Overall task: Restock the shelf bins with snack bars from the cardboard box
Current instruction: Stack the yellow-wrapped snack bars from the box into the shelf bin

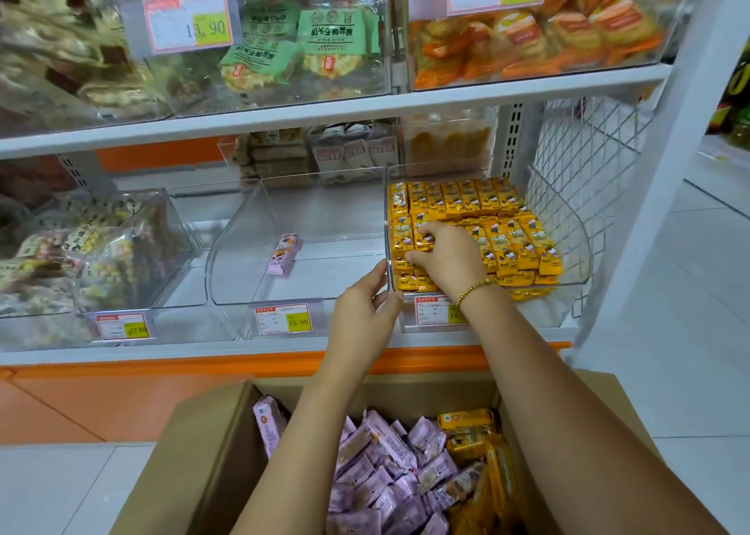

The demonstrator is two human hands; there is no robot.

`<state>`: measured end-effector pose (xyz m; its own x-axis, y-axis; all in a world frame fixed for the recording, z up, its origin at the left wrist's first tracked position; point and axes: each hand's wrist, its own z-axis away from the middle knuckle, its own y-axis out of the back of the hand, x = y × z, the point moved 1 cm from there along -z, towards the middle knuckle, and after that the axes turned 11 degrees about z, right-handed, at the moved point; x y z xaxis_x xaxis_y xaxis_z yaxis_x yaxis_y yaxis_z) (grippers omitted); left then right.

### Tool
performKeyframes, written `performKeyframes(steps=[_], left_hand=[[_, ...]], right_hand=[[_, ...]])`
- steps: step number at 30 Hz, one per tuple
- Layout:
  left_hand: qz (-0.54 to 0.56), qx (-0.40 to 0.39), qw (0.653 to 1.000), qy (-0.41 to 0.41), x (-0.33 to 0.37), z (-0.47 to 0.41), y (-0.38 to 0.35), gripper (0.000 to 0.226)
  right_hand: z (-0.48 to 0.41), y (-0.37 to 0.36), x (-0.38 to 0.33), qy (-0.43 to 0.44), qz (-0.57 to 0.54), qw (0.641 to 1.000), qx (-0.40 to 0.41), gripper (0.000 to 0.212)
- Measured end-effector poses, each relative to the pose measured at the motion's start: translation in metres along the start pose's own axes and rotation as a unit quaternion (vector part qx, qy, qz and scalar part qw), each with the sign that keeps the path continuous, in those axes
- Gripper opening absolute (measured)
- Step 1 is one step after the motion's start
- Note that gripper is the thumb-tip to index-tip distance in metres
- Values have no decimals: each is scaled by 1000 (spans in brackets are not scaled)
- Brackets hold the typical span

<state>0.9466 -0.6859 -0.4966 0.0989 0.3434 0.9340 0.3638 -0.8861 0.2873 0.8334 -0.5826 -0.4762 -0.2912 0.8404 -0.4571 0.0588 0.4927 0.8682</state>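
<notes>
Yellow snack bars (507,242) fill the right bin (586,250) on the lower shelf, stacked in neat rows, labels up. Right hand (444,258) is inside that bin at its front-left corner, fingers curled down onto a couple of the bars, thumb underneath them. Gold bead bracelet (475,289) on that wrist. Left hand (365,315) is just beside it, outside the bin, thumb and fingers pinching the bin's clear left wall at the front corner. Hands close but not touching.

Middle bin (227,258): one pink bar (284,254) lying on the floor of it. Left bin (174,226): mixed loose packs, blurred.

Cardboard box (195,445) sits open below the shelf, under both forearms. Loose pink bars (385,473) fill most of it, with yellow packs (470,433) along its right side.

Price tags (283,318) on each bin front. Upper shelf: green packs (324,39) and orange packs (527,35) in clear bins. Wire panel (576,161) closes the shelf's right end.
</notes>
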Motion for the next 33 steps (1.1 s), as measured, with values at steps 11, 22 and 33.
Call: performKeyframes(steps=[11, 22, 33], left_hand=[[85, 113, 986, 84, -67, 63, 43, 15], [-260, -105, 865, 416, -185, 127, 86, 18], [-373, -206, 815, 392, -214, 148, 58, 50]], right_hand=[[110, -21, 1, 133, -139, 980, -43, 18], [172, -166, 72, 85, 54, 887, -451, 6], [201, -168, 81, 182, 290, 723, -600, 42]])
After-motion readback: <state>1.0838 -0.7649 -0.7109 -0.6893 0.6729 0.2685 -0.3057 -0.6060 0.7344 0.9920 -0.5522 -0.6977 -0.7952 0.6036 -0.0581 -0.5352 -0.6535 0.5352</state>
